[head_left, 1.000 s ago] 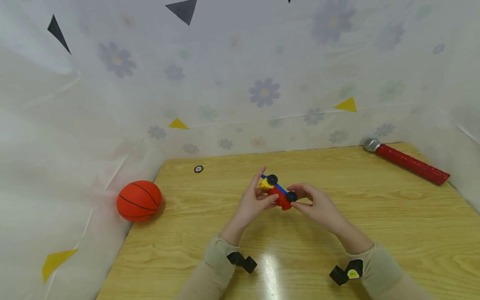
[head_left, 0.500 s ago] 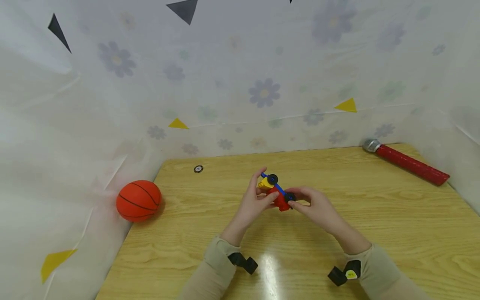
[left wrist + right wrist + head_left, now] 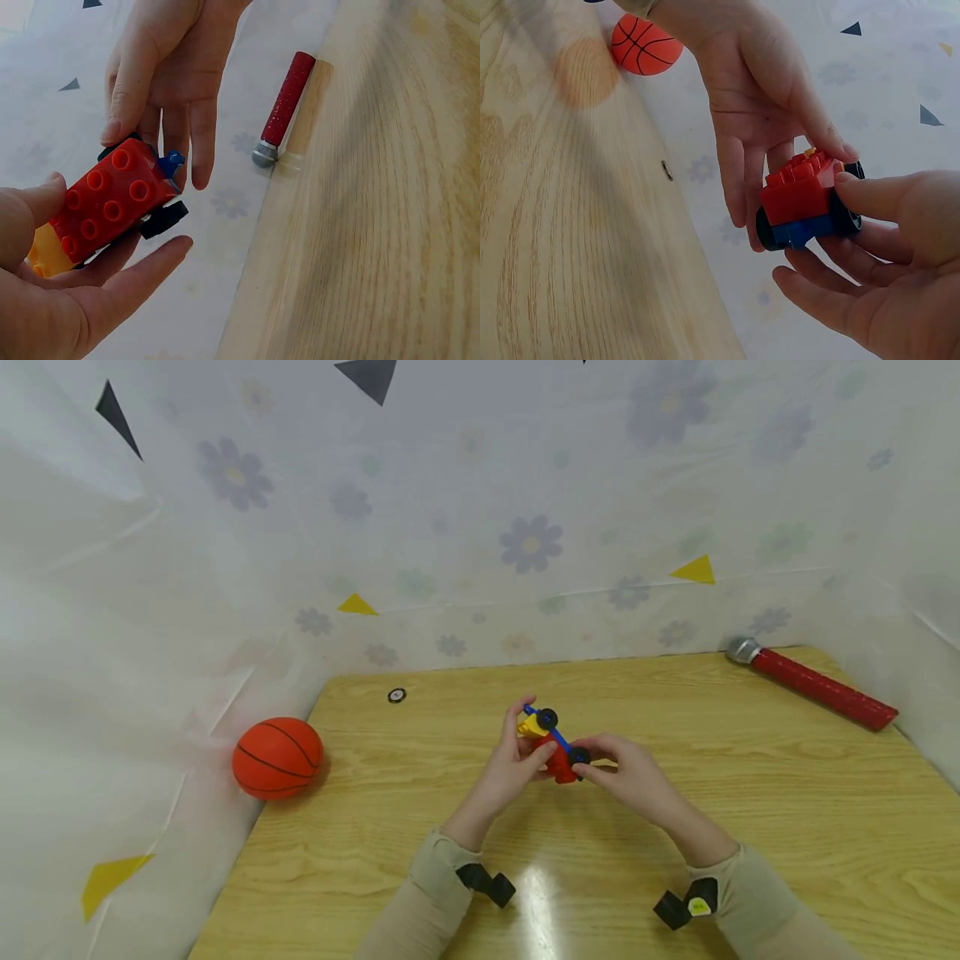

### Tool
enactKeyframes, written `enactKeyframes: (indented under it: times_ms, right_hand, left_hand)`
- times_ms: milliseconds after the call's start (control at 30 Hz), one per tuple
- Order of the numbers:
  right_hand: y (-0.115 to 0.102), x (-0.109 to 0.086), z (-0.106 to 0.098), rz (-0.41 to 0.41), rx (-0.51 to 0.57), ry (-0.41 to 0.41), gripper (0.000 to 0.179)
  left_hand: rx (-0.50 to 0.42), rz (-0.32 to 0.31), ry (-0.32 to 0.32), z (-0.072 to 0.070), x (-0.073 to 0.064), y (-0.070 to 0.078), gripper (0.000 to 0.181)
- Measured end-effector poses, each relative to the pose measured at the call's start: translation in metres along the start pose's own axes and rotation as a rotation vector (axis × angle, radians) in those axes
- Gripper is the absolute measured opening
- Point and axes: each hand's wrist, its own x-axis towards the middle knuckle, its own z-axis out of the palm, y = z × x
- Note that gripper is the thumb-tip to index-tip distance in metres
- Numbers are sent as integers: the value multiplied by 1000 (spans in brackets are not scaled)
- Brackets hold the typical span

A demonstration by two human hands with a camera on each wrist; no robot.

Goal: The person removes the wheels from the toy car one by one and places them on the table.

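A small toy car of building blocks (image 3: 558, 762) is held above the table between both hands, tilted on its side in the head view. It has a red studded block, a yellow block, a blue base and black wheels. My left hand (image 3: 508, 768) grips its body, thumb on the red block (image 3: 105, 199). With thumb and fingers, my right hand (image 3: 633, 777) pinches the end by a black wheel (image 3: 847, 214). The blue base (image 3: 802, 231) shows beneath the red block in the right wrist view. Fingers hide part of the far side.
An orange basketball-patterned ball (image 3: 277, 758) sits at the table's left edge. A small black-and-white disc (image 3: 397, 696) lies at the back left. Toward the back right lies a red toy microphone (image 3: 813, 683). Patterned white sheeting (image 3: 450, 527) surrounds the wooden table (image 3: 360, 860).
My right hand has shifted slightly left and closer round the wheel end of the toy car. The left hand keeps its grip, and the car has turned a little.
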Motion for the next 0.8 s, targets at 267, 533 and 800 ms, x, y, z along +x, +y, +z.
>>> enactKeyframes:
  times_ms: [267,533,800]
  right_hand:
    - [-1,2,-1,-25,-41,-10,24]
    - [-2,2,-3,-30,-86,-15,14]
    - [2,4,-4,-29,-116,-22,21]
  left_hand:
    - [3,-27,-5,0,0,2,68]
    - [31,-23,-24,-2,0,2,71]
    - [31,-10,-76,-3,-2,4,83]
